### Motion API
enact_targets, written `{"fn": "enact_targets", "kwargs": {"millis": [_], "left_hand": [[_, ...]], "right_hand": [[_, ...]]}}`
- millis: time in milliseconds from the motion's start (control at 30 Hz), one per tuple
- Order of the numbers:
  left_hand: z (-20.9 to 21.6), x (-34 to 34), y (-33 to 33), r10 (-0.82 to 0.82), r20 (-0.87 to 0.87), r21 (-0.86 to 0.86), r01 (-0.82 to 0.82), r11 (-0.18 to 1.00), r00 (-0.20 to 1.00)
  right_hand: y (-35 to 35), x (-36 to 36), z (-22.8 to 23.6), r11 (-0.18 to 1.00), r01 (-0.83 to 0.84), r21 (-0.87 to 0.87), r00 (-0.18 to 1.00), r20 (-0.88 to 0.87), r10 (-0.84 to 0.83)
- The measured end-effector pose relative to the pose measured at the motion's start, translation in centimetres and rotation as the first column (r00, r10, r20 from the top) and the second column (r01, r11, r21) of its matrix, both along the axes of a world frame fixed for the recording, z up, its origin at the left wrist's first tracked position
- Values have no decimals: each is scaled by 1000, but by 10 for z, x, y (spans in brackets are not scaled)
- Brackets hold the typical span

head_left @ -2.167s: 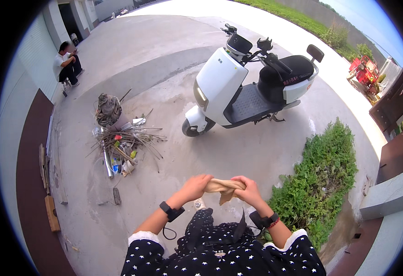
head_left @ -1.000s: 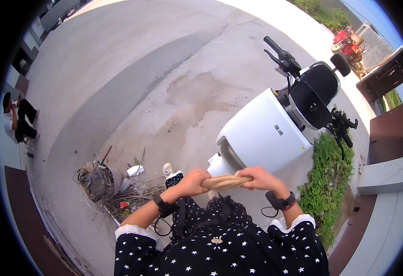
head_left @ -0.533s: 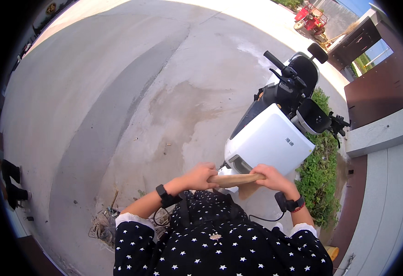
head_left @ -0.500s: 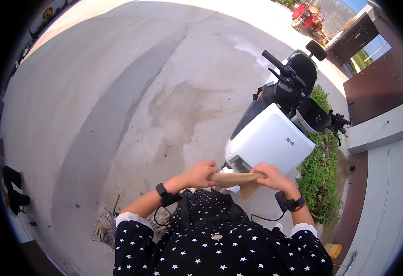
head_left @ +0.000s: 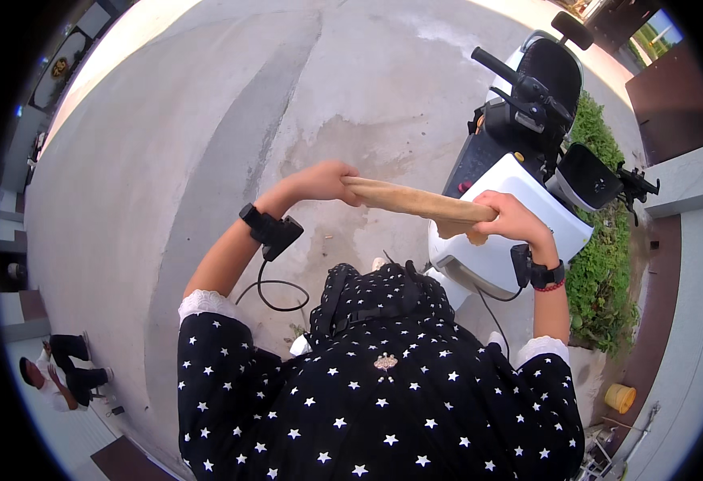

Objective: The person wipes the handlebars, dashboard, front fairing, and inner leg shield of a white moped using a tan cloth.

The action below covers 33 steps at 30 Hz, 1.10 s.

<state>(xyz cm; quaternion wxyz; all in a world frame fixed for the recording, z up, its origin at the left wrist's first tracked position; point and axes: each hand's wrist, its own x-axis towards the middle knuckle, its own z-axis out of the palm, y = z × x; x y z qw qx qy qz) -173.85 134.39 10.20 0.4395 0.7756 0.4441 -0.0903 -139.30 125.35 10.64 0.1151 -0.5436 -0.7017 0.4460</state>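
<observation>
Left hand and right hand curl closed around opposite ends of a tan cloth. A slackened grip could drop it.

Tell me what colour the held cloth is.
The cloth is light tan, showing best in the head view.

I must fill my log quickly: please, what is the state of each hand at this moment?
Left hand: closed, holding one end of the tan cloth.
Right hand: closed, holding the tan cloth near its other end.
</observation>
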Motion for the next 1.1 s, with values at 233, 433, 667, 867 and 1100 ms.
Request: {"fn": "enact_targets", "kwargs": {"millis": [233, 433, 667, 867, 1100], "left_hand": [[7, -17, 89, 503, 608, -508, -186, 841, 614], [14, -24, 185, 228, 545, -15, -263, 965, 807], [-2, -75, 276, -134, 435, 314, -11, 949, 890], [-30, -35, 289, 296, 505, -435, -58, 899, 811], [23, 6, 225, -20, 783, 53, -34, 998, 622]], "right_hand": [[76, -26, 8, 983, 169, -76, 869, -459, -185], [140, -53, 8, 926, 374, 42, 876, -343, -338], [188, -112, 15, 941, 291, 170, 939, 136, -315], [219, -158, -13, 800, 594, -78, 755, -290, -589], [229, -201, 3, 700, 701, -138, 525, -564, -637]]}}
